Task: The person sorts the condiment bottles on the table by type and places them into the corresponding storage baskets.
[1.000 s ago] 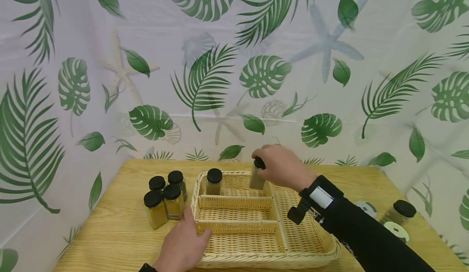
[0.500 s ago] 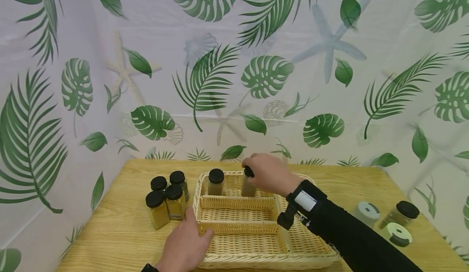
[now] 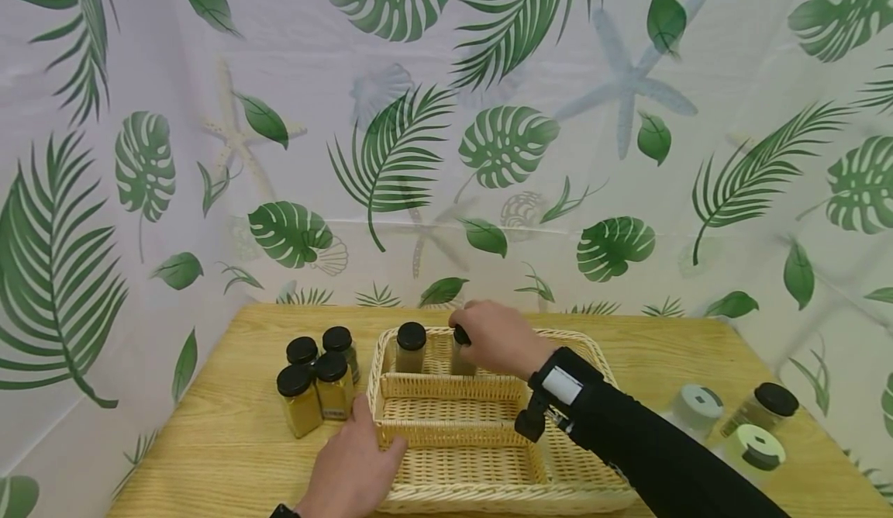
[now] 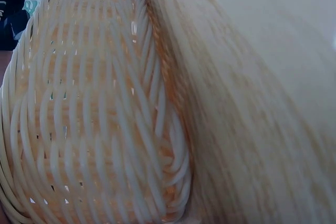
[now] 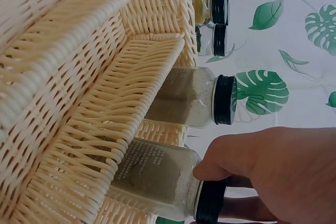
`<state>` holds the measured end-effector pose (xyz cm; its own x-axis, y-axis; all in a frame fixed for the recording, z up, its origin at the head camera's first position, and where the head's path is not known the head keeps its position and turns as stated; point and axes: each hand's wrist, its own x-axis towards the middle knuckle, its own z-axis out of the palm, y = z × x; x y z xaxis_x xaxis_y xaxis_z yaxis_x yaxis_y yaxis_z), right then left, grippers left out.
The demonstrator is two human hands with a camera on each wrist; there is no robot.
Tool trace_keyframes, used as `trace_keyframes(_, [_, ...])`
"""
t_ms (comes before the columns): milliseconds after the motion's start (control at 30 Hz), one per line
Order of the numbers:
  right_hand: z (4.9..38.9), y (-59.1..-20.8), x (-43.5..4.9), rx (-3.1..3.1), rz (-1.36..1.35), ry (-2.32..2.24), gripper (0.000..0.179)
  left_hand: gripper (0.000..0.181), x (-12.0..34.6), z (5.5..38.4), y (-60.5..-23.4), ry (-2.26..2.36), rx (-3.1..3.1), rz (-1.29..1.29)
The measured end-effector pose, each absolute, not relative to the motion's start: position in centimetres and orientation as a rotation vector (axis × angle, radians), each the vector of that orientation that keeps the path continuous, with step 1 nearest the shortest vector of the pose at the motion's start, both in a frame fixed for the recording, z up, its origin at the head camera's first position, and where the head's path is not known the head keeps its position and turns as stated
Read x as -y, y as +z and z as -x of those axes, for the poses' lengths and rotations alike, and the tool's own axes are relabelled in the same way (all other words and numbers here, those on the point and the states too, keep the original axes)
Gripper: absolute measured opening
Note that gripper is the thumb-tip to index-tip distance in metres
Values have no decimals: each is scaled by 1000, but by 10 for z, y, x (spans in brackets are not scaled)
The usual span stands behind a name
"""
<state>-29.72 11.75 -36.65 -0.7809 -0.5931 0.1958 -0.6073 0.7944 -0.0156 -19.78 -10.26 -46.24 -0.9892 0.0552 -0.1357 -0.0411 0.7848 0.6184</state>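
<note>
My right hand [image 3: 498, 337] grips a glass spice jar [image 5: 157, 182] by its black lid. That jar, filled with greyish powder, stands in the back compartment of a woven basket [image 3: 516, 491]. A similar jar [image 3: 411, 349] stands to its left in the same compartment; the right wrist view shows the two with a gap between them. My left hand [image 3: 352, 460] rests at the basket's front left corner, thumb over the rim and fingers along the outer side. In the left wrist view only the basket's woven wall [image 4: 89, 108] and the tabletop show.
Several black-lidded jars with yellow and darker contents, one a yellow jar [image 3: 300, 405], cluster left of the basket. On the right stand another black-lidded jar [image 3: 763, 405], a white-lidded container [image 3: 700, 403] and a pale green-lidded container [image 3: 756, 448]. A leaf-print cloth [image 3: 432, 153] hangs behind the table.
My right hand has moved left and lower with its jar, bringing it down into the back compartment nearer the other jar. My left hand has stayed at the basket's corner.
</note>
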Motion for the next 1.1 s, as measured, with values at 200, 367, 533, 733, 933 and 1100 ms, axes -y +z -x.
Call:
trace_keyframes(200, [298,-371,-113,2824,-949,111,20,89,102,197,-462,974,-2837,-11])
trace_keyframes(367, [299,-374,-110,2822,-949,120,20,87,101,196,-461,974,-2846,-8])
trace_keyframes(533, [300,-375,-108,2804,-949,119,17,87,101,196,-460,972,-2845,-3])
trace_keyframes(733, [299,-377,-105,2812,-933,113,21,88,101,196,-460,972,-2842,3])
trace_keyframes(933, [297,-379,-104,2803,-911,73,25,88,101,197,-461,968,-2847,-2])
trace_keyframes(1100, [296,-379,-105,2810,-902,57,29,85,100,195,-460,964,-2856,1])
